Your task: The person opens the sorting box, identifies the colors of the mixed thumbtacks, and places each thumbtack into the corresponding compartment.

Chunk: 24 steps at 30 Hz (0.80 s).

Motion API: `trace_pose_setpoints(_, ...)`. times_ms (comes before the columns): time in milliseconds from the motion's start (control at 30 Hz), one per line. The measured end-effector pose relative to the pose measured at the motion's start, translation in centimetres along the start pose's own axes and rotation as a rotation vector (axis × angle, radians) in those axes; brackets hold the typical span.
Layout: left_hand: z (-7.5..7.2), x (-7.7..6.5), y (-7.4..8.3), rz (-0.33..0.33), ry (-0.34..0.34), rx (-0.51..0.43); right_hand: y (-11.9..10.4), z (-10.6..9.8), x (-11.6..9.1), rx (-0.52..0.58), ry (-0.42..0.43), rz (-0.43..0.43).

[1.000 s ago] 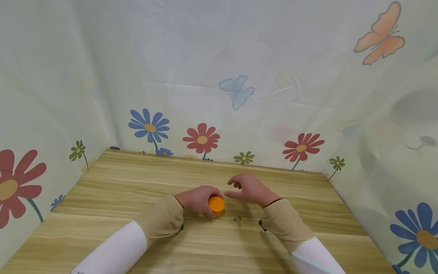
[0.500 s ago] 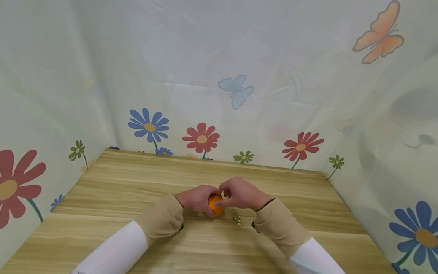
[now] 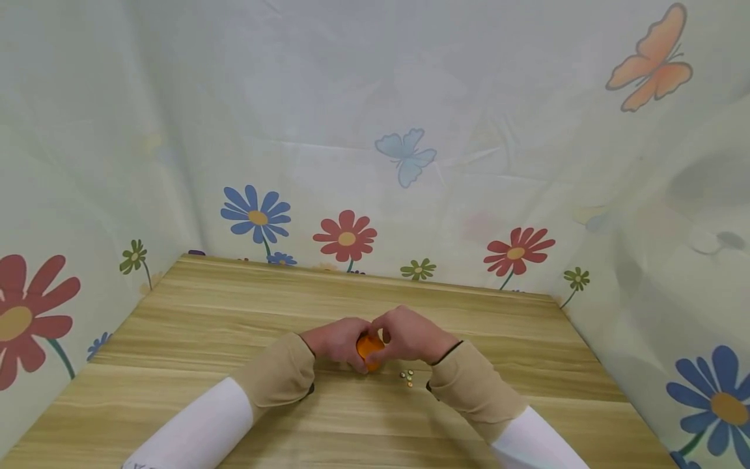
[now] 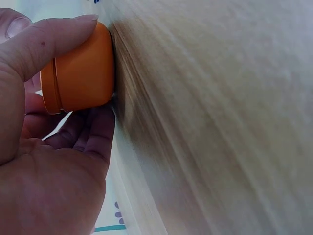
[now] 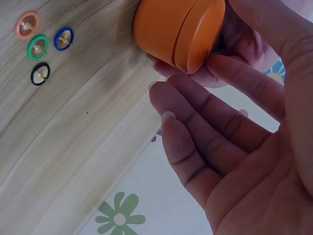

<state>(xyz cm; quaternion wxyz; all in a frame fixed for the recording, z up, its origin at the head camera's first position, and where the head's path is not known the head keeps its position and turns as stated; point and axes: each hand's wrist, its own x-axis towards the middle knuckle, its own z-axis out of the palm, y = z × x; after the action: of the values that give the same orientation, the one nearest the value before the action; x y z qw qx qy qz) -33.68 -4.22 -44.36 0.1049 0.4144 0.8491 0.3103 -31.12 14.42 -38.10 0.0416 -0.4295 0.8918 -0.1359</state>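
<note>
A small round orange jar [image 3: 368, 346] with a lid [image 5: 201, 36] stands upright on the wooden table. My left hand [image 3: 340, 341] grips the jar's body, thumb on one side and fingers curled round the other, as the left wrist view shows close up. From the right, my right hand [image 3: 410, 335] pinches the lid's edge between thumb and index finger. Its other fingers lie loosely bent beside the jar in the right wrist view. The lid sits on the jar, with a thin seam below it. What the jar holds is hidden.
Several tiny round pieces with coloured rims, among them a green one [image 5: 37, 47] and a blue one [image 5: 64, 38], lie on the table [image 3: 263, 293] just right of the jar. Flower-printed cloth [image 3: 457, 215] surrounds the table at the back and sides.
My right hand has moved left and slightly down from beside the jar, and its thumb and index finger have taken hold of the lid. My left hand has kept its grip on the jar.
</note>
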Motion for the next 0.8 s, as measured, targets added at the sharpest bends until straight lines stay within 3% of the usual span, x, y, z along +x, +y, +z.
trace_pose_setpoints(500,0.2,0.1,-0.3,-0.039,0.01,0.002,-0.7,0.4,0.8,-0.113,0.032,0.002)
trace_pose_setpoints(800,0.0,0.0,-0.1,-0.058,0.006,-0.013,-1.2,0.0,1.0,-0.115,-0.007,0.031)
